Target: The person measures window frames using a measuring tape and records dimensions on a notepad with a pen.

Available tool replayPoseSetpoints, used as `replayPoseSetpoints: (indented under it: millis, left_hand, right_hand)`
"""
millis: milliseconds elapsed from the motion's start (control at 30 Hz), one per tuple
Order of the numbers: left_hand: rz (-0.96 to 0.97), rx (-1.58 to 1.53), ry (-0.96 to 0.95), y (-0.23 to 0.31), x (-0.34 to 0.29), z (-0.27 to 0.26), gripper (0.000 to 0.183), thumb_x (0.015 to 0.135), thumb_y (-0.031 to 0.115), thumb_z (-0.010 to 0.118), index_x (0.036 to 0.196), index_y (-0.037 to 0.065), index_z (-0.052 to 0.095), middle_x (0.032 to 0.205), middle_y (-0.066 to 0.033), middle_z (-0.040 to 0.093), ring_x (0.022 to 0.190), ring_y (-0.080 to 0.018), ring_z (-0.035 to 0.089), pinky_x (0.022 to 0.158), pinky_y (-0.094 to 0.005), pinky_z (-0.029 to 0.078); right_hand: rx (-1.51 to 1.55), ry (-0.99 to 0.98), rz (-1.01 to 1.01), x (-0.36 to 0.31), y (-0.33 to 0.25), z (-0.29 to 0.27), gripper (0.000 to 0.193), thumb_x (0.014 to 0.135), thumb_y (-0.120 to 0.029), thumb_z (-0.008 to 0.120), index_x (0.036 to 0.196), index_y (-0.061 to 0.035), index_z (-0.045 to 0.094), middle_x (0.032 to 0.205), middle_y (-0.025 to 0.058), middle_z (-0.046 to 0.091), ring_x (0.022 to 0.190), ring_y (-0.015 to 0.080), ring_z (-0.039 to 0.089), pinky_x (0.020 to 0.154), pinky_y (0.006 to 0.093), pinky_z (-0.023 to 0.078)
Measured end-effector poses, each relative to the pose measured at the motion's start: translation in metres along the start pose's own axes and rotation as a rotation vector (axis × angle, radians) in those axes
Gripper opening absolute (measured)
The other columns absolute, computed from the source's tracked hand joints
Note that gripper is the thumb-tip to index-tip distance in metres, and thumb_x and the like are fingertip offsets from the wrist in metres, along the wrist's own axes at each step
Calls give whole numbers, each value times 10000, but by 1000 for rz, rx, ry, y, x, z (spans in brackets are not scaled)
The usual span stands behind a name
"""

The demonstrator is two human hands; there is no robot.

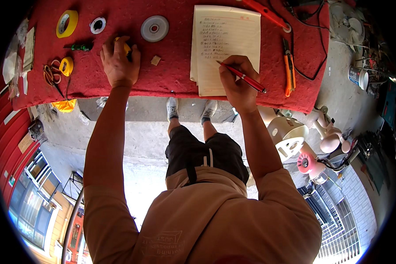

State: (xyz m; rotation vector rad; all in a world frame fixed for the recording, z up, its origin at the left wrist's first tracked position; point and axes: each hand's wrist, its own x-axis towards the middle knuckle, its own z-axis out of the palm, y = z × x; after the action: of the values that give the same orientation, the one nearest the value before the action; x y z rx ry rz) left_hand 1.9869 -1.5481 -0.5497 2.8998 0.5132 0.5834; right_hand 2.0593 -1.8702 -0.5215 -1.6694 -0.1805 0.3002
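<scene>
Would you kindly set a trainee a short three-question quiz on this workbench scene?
1. True or false: the right hand holds a red pen over the notepad.
2. What is under the left hand: A scissors, B a yellow object, C the tape roll?
3. What colour is the cloth on the bench?

Key: 1 true; 2 B; 3 red.
</scene>
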Motion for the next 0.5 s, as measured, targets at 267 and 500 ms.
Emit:
replayPoseSetpoints:
  millis: [267, 500]
  left_hand:
    - [7, 0, 6, -2, 1, 1, 344, 898, 260, 742, 1221, 153, 693, 1303, -147, 636, 1214, -366, 596, 1067, -500, 458]
    - [6, -1, 16, -1, 0, 1, 343, 898, 264, 745, 1220, 153, 701, 1302, -153, 636, 1212, -367, 597, 1066, -498, 457]
  right_hand:
    - [8, -8, 20, 0, 3, 11, 132, 899, 49, 732, 1004, -12, 679, 825, 2, 680, 694, 26, 589, 583, 211, 461]
    - [-134, -11, -106, -2, 13, 17, 122, 870, 51, 747, 960, 3, 682, 816, 35, 692, 724, 63, 663, 609, 232, 525]
